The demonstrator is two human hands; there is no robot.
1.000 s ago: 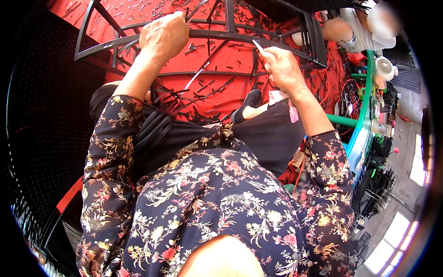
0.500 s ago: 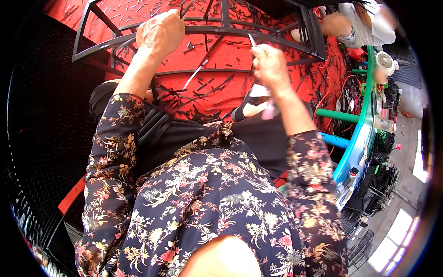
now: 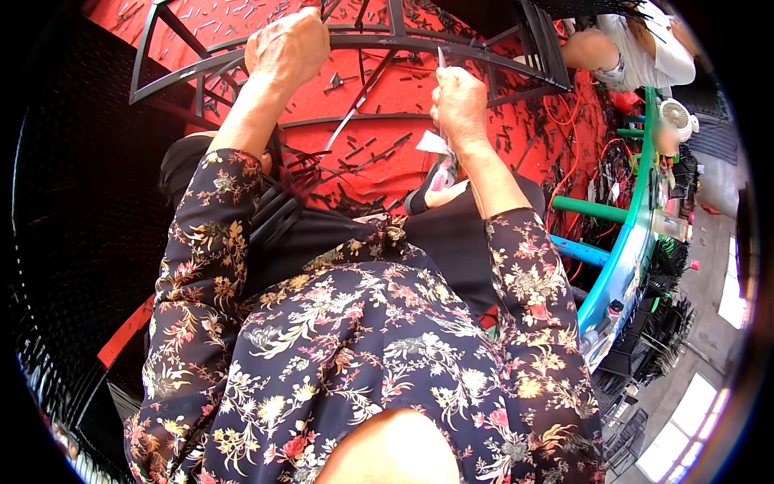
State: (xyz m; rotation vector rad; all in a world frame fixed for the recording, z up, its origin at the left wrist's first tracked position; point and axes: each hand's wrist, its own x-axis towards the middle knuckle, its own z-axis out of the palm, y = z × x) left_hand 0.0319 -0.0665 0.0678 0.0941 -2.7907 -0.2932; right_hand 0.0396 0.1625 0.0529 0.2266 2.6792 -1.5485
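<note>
A black frame [image 3: 363, 42] of straight and curved bars lies across the far side in front of me. My left hand [image 3: 287, 50] is closed in a fist at its curved near bar, with a thin black strip [image 3: 329, 10] sticking out past the fingers. My right hand [image 3: 461, 106] grips a small pointed blade [image 3: 442, 58], whose tip is up against the curved bar. Its handle is hidden in my fingers. Below that hand dangles a white and pink ribbon-like piece [image 3: 435, 143]. Several black strips [image 3: 278, 214] lie over my left thigh.
Short black offcuts [image 3: 351, 153] litter the red floor covering [image 3: 322, 133]. Dark woven panels [image 3: 72, 202] stand at the left. On the right are a blue and green rail [image 3: 613, 266], a white fan [image 3: 679, 118], orange cords [image 3: 574, 121] and another person [image 3: 629, 44] in a white top.
My right hand has moved left and slightly up, bringing the blade tip to the bar. The white and pink piece has swung left. My left hand has shifted slightly right and up.
</note>
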